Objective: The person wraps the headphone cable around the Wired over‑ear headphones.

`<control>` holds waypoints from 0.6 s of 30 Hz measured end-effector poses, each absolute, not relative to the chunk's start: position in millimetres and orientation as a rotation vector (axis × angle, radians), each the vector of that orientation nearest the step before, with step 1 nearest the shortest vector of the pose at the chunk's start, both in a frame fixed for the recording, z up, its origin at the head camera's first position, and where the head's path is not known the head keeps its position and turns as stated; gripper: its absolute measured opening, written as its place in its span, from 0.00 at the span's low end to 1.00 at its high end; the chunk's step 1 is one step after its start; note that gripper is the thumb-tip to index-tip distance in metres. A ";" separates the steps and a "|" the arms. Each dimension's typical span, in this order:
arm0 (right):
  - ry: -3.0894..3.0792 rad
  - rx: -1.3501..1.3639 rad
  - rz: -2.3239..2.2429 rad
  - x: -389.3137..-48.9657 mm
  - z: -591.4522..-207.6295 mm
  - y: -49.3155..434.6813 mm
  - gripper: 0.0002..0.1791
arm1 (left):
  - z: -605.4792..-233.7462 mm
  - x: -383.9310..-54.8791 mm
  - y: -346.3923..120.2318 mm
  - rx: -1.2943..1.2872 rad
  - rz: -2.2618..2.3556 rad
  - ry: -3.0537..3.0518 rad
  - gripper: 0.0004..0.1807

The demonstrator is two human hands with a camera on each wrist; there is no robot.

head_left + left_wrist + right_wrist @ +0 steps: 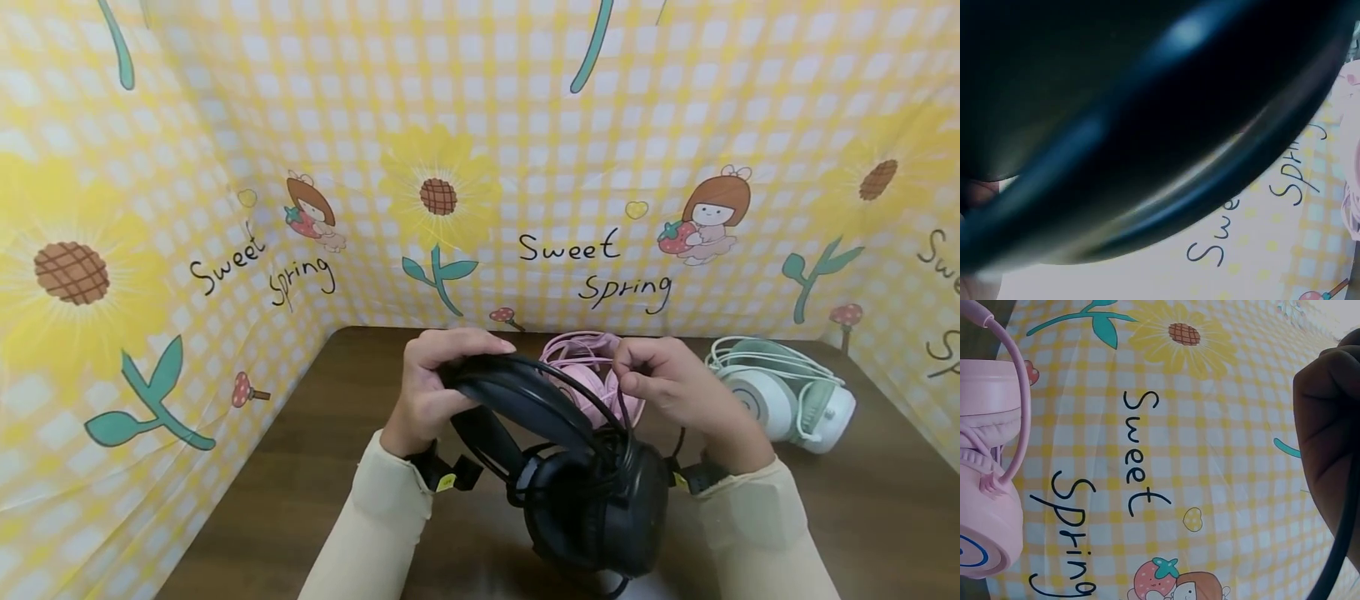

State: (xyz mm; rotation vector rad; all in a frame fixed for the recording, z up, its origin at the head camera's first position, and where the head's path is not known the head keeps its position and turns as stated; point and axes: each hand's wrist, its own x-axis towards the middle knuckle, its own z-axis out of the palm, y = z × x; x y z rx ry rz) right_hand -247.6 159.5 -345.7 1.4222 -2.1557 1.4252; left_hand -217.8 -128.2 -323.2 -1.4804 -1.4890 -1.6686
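Observation:
Black over-ear headphones [637, 508] are held up over the front of the table, tilted, ear cups hanging down. My left hand [431, 383] grips the top of their headband [517, 396], thumb below and fingers above. The band fills much of the left wrist view, dark and blurred. My right hand [682, 392] pinches the thin black cable [622, 404] between thumb and forefinger above the right ear cup. Loops of this cable run along the headband and over the cups. In the right wrist view the cable [1340, 544] passes below the curled, shadowed fingers.
Pink headphones [581, 379] with a bundled cord lie behind the black pair, partly hidden. White and mint-green headphones [761, 400], wound with their cable, lie at the right. A yellow checked cloth [480, 108] walls the back and sides of the brown table [300, 475].

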 end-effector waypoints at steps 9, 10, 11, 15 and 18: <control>-2.200 1.420 1.531 -249.8 -350.6 143.1 0.11 | -332.3 -215.0 -128.9 -1.258 -1.856 -1.494 0.15; -2.205 1.418 1.523 -250.1 -351.0 141.6 0.12 | -332.8 -214.0 -128.8 -1.238 -1.868 -1.486 0.16; -2.205 1.420 1.512 -250.6 -351.4 140.6 0.12 | -333.3 -213.1 -128.6 -1.224 -1.880 -1.475 0.18; -2.123 1.505 1.412 -255.7 -352.3 138.7 0.16 | -333.6 -210.4 -125.6 -1.201 -1.908 -1.436 0.20; -2.028 1.627 1.396 -261.3 -352.1 138.3 0.19 | -333.0 -209.1 -122.6 -1.177 -1.915 -1.421 0.22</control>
